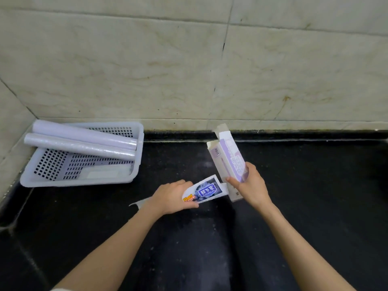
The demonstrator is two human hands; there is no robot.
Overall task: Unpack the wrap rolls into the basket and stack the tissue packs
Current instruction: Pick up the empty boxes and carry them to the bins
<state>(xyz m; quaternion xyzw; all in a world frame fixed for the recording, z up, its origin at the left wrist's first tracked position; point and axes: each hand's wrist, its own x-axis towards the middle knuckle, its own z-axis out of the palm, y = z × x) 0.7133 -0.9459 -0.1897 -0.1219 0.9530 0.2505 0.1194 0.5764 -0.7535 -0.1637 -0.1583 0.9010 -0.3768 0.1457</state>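
Right hand (251, 184) at centre-right of frame grips the lower part of a long purple-and-white carton (228, 158), fingers curled round it; carton tilted, its far end up with flaps open toward the wall. Left hand (172, 196) at centre pinches a white leaflet with blue print (206, 190), thumb under and fingers on top; leaflet's right edge sits at the carton's lower end, whether touching can't tell. White perforated basket (84, 179) in the left of frame, tucked into the wall corner on the black counter (315, 206). Two wrap rolls (84, 141) lie side by side across the basket's far part, left ends riding over its rim. A flat white item (105, 173) lies on the basket floor near the front wall, can't tell what it is. Tiled wall (189, 70) fills the upper frame
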